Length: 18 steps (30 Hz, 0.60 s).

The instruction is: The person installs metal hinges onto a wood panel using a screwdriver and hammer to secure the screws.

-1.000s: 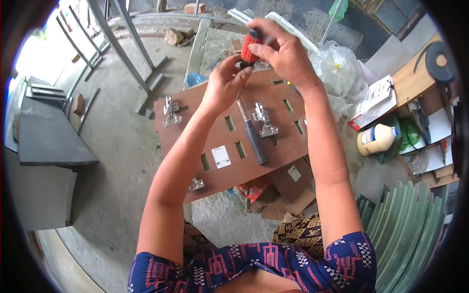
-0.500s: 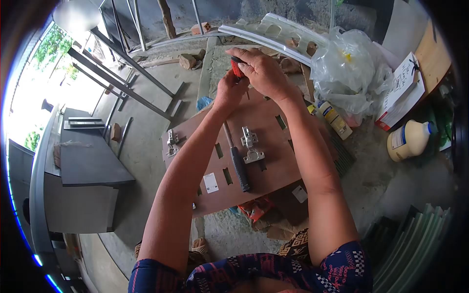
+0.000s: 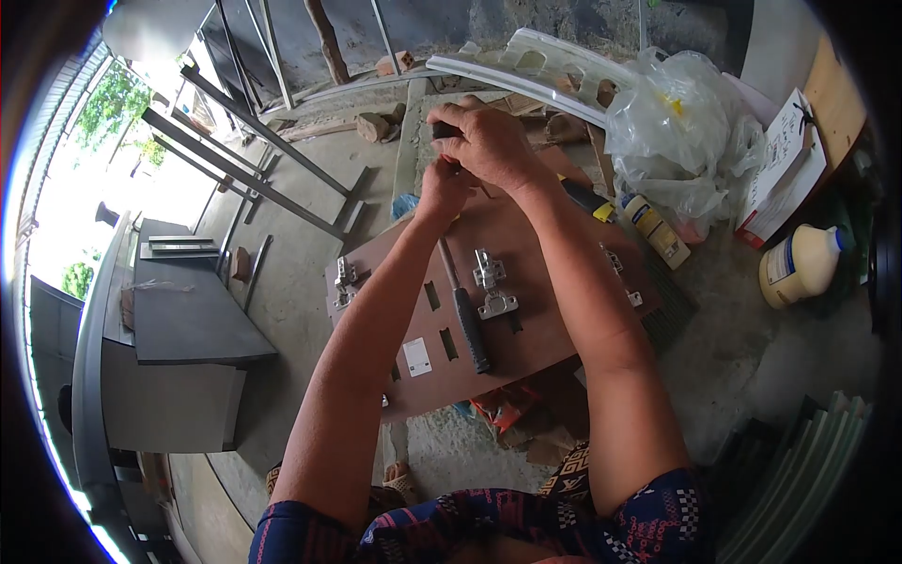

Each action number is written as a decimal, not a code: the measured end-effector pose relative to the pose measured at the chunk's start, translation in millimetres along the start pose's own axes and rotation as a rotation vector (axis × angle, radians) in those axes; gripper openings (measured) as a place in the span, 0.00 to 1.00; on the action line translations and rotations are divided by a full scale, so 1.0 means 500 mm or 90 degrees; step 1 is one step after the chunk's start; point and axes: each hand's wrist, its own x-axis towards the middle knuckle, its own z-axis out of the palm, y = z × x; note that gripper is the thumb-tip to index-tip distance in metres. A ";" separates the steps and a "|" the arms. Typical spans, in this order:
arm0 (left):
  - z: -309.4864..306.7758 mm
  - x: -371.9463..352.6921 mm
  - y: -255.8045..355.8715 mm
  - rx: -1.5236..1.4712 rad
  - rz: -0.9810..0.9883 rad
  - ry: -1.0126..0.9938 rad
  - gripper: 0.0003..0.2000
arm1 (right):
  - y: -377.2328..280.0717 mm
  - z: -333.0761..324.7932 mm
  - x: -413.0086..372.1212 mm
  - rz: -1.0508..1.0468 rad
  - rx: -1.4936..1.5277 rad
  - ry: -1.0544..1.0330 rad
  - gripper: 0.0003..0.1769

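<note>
My right hand (image 3: 493,141) is wrapped round the dark end of a screwdriver (image 3: 445,131) with a red and black handle. Just below it, my left hand (image 3: 445,188) is closed round the lower part of the same tool, above the far edge of a brown panel (image 3: 404,282). The tip of the tool is hard to make out. A hammer (image 3: 467,320) with a dark grip lies on the panel, its head end hidden near my left hand. Beside the hammer sits a metal hinge (image 3: 492,283); another hinge (image 3: 345,281) is at the panel's left edge.
Right of the panel are a glue bottle (image 3: 657,232), a large cream jug (image 3: 801,267), a plastic bag (image 3: 672,141) and a white box (image 3: 778,174). Metal legs (image 3: 249,174) and a grey board (image 3: 193,310) stand at the left. Green-edged panels (image 3: 799,479) are stacked lower right.
The view has shifted slightly, so the surroundings appear a little lower and to the right. My right hand has turned over the handle, and less of its red part shows.
</note>
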 end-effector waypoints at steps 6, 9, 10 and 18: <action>0.016 -0.003 0.010 0.070 -0.066 0.032 0.09 | -0.015 -0.001 0.003 0.040 -0.041 0.034 0.19; 0.014 0.007 -0.009 0.157 0.026 -0.019 0.09 | -0.019 -0.014 0.005 0.080 -0.035 0.000 0.20; 0.013 0.012 -0.017 0.161 0.031 -0.033 0.09 | -0.018 -0.024 0.005 0.084 -0.028 -0.023 0.19; 0.010 0.017 -0.001 0.119 -0.061 -0.051 0.13 | 0.025 -0.016 0.005 -0.053 0.030 0.013 0.13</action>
